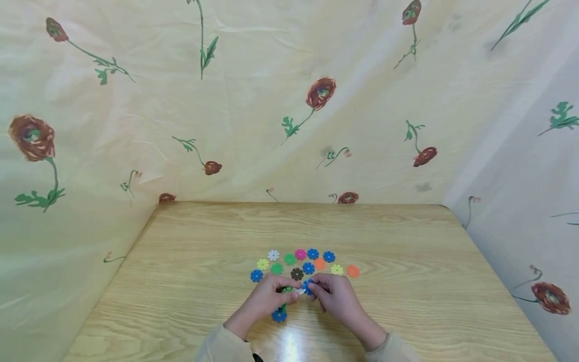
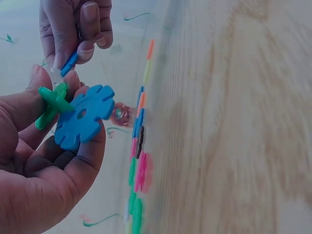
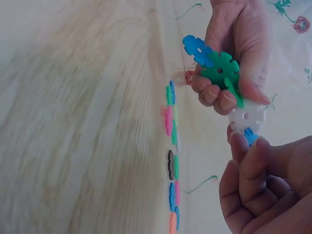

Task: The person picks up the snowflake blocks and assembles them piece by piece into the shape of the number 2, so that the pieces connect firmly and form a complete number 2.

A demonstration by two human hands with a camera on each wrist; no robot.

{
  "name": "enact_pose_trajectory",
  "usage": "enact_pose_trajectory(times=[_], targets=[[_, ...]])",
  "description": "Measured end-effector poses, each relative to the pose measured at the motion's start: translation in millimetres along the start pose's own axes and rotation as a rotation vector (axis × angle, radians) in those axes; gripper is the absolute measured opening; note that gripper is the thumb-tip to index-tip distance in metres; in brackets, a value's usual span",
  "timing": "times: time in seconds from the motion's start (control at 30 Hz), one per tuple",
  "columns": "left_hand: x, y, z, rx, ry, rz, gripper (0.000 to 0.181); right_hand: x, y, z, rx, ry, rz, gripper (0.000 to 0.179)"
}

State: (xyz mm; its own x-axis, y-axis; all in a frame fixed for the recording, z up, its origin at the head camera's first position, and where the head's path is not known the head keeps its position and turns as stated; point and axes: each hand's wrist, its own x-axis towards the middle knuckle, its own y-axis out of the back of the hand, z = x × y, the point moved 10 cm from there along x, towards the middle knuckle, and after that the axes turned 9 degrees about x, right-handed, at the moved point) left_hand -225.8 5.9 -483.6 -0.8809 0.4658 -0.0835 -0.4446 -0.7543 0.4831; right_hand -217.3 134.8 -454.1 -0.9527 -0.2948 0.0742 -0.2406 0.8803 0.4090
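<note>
My left hand grips a small chain of notched plastic flower discs between thumb and fingers. At the chain's lower end hangs a blue disc, linked to green discs. A white disc sticks out at the other end, beside the left thumb. My right hand pinches another blue disc by its edge, right at the white disc. The two blue and white edges meet in the right wrist view, but fingertips partly cover the joint, so how deeply they interlock cannot be told.
Loose flower discs lie flat beyond the hands on the wooden table, among them a brown disc, a pink disc and an orange disc. A floral cloth hangs behind the table and along its sides.
</note>
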Motion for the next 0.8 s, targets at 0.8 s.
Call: enact_pose_trajectory(times=[0.8], targets=[[-1.2,-0.4,5.4,-0.162,-0.020,-0.066,0.029,1.4,6.9,0.5,0.169,-0.059,-0.004,0.012]])
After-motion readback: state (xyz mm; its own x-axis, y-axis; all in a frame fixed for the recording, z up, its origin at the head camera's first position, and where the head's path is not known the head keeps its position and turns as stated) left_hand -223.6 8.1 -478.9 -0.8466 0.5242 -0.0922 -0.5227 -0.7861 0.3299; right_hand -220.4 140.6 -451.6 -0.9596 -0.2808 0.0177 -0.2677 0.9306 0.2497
